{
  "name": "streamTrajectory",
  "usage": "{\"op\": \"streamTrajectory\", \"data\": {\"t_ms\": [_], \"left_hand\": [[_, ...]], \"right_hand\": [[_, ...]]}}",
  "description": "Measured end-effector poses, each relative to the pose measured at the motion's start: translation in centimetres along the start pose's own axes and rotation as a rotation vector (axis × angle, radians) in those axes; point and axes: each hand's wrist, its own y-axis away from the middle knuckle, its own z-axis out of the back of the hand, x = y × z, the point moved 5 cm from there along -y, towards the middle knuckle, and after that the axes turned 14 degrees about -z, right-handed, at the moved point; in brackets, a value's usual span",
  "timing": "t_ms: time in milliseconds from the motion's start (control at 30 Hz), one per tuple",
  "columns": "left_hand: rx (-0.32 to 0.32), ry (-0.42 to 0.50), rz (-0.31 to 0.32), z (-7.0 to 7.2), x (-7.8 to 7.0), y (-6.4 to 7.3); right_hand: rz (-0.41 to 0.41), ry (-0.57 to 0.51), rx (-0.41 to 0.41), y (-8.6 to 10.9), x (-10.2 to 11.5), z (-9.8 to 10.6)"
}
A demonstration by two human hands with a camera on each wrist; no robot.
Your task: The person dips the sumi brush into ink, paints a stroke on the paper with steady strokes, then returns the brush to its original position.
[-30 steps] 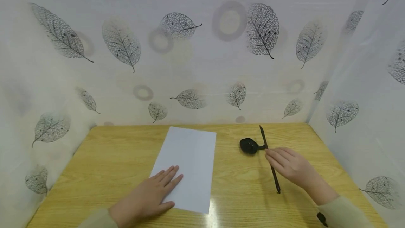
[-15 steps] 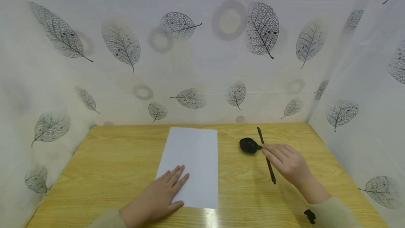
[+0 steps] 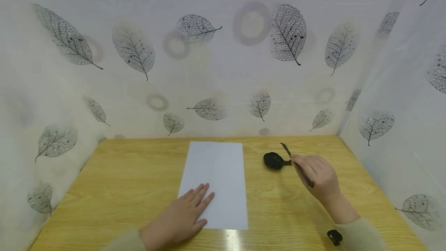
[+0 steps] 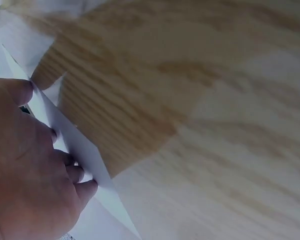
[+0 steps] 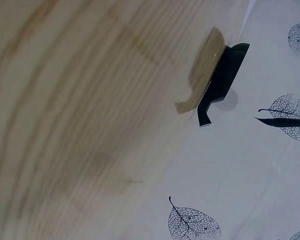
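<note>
In the head view a white sheet of paper lies left of the table's middle. My left hand rests on its lower left part, fingers spread and extended. The left wrist view shows the fingers of this hand against the paper. My right hand pinches a slim dark brush, tilted above the table. Its pointed tip shows in the right wrist view; the hand itself is out of that view. Left of these fingers sits a small black dish with a short bent handle.
The wooden table meets a pale leaf-printed sheet at the back and both sides. A small black object is at the right sleeve. Light glares off the table's front.
My left hand and the paper have shifted right, the sheet turning straighter. My right hand has turned, and the brush now leans with its lower end nearer the palm. The black dish stays put.
</note>
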Motion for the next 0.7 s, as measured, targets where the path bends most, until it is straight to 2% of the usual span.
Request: {"op": "streamTrajectory", "data": {"t_ms": [267, 533, 700], "left_hand": [[-0.046, 0.017, -0.005, -0.1, -0.9, -0.9], [-0.031, -0.021, -0.010, -0.2, -1.5, -1.8], [-0.035, -0.019, -0.006, -0.5, -1.6, -2.1]], "right_hand": [[-0.129, -0.019, -0.022, 0.4, -0.9, -0.2], [-0.216, 0.105, 0.024, 1.1, -1.7, -0.5], [-0.281, 0.119, 0.027, 1.4, -2.0, -0.8]]}}
